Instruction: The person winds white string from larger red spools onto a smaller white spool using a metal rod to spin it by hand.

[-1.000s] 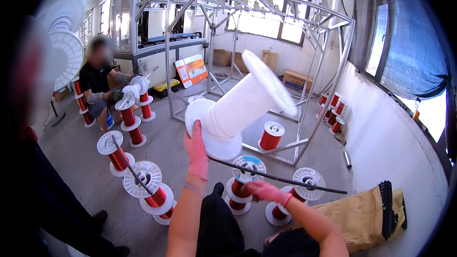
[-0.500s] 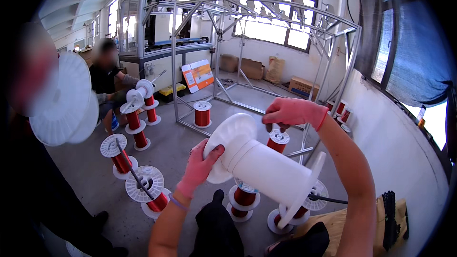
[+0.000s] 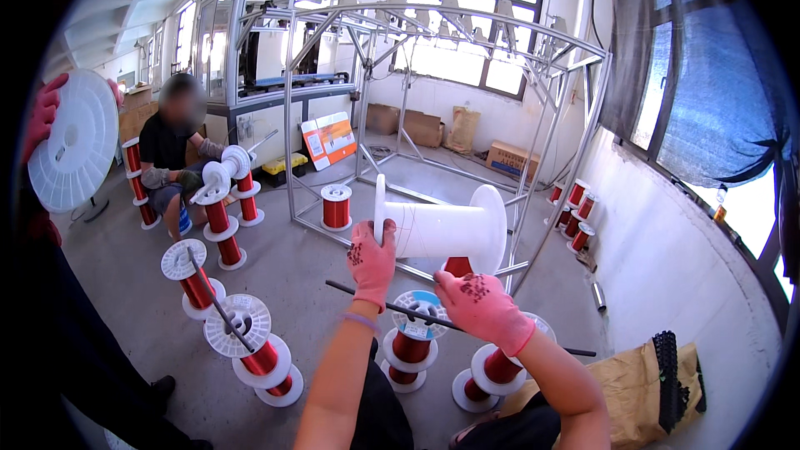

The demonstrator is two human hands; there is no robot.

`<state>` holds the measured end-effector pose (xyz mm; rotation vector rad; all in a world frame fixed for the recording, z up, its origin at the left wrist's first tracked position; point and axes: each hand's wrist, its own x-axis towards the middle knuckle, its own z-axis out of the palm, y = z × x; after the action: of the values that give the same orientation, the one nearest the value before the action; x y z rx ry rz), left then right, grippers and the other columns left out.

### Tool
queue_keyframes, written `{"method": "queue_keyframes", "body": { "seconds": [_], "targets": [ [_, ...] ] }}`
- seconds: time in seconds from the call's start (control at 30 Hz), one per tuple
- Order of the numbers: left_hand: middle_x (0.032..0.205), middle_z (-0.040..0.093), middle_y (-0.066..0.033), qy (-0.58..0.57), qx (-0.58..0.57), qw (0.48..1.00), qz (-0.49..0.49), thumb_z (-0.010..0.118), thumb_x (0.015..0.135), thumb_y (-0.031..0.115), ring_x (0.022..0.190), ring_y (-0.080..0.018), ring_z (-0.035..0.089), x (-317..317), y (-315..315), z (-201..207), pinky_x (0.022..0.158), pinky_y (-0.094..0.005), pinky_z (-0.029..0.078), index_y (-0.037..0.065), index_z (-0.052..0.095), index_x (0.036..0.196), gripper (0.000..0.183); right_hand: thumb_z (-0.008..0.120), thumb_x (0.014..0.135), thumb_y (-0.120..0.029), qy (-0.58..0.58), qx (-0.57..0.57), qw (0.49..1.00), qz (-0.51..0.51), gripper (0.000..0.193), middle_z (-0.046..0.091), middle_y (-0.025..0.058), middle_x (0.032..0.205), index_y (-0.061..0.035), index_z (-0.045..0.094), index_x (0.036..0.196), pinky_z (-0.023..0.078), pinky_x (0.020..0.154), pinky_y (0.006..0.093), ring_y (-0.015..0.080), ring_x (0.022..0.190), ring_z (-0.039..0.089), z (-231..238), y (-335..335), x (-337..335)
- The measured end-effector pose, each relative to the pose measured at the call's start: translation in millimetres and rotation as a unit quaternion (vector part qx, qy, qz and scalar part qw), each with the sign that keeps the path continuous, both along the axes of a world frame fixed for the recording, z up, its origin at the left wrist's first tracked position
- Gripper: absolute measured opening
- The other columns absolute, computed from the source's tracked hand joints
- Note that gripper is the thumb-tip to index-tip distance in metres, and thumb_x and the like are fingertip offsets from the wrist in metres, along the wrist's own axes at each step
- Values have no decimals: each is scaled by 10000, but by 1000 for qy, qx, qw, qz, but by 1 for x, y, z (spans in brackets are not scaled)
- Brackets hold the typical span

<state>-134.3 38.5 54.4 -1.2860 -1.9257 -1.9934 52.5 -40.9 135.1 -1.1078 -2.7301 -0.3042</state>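
I hold a large white spool (image 3: pixel 442 229) sideways in front of me; a few thin reddish strands loop around its barrel near the left flange. My left hand (image 3: pixel 372 262), in a pink glove, is closed on that flange, thumb on the barrel side. Just below the spool's right part is my right hand (image 3: pixel 483 304), also gloved in pink, its fingers pinched together; whatever they hold is too fine to make out. Beneath my hands a dark rod (image 3: pixel 343 288) lies across spools of red wire (image 3: pixel 410 348), stacked in pairs by my knees.
More red wire spools (image 3: pixel 260 360) stand at left, with another rod (image 3: pixel 218 300) on top. A metal frame (image 3: pixel 292 133) rises ahead. One co-worker crouches at left; another person holds a white spool (image 3: pixel 73 142) at far left. Brown sacking (image 3: pixel 621 392) lies at lower right.
The white spool has moved up and away from me and now lies nearly level. My right hand has come down from above it to below. The other person's white spool has shifted left.
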Motion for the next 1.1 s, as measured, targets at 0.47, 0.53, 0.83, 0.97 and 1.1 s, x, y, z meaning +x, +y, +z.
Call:
{"method": "queue_keyframes", "body": {
  "seconds": [0.47, 0.53, 0.83, 0.97, 1.1],
  "targets": [
    [1169, 599, -137, -537, 190, 731, -375, 628, 899, 329, 1006, -249, 619, 4, 52, 0, 838, -363, 527, -1, 521, 1258, 499, 467, 1002, -275, 451, -414, 790, 17, 280, 587, -21, 701, -73, 641, 1088, 429, 555, 223, 58, 582, 528, -93, 141, 96],
    [1154, 617, -110, -513, 171, 710, -450, 626, 901, 305, 977, -220, 632, -11, 33, 7, 814, -348, 537, 12, 528, 1258, 473, 525, 969, -228, 380, -418, 825, -11, 221, 586, -24, 727, -84, 670, 1050, 415, 553, 219, 51, 617, 523, -57, 171, 109],
    [960, 661, -45, -105, -36, 863, -492, 663, 875, 297, 864, -106, 614, -55, -27, 38, 752, -272, 490, -6, 624, 1090, 373, 627, 870, -270, 97, -394, 914, -32, 249, 681, -20, 826, -50, 717, 944, 459, 565, 215, 46, 625, 548, 131, 155, 59],
    [922, 667, -85, 113, -78, 934, -330, 652, 878, 309, 827, -177, 632, -35, -24, 51, 717, -331, 480, 3, 634, 979, 322, 576, 887, -279, 52, -335, 941, -18, 288, 659, 14, 718, -28, 699, 957, 462, 550, 248, 89, 576, 562, 135, 108, 42],
    [932, 628, -140, 150, -35, 980, -128, 613, 884, 376, 820, -329, 621, -4, 3, 43, 714, -412, 478, 24, 593, 925, 355, 471, 924, -277, 61, -226, 972, -24, 307, 664, 82, 682, -31, 653, 950, 509, 641, 316, 170, 666, 658, 92, 78, 20]
  ]
}}
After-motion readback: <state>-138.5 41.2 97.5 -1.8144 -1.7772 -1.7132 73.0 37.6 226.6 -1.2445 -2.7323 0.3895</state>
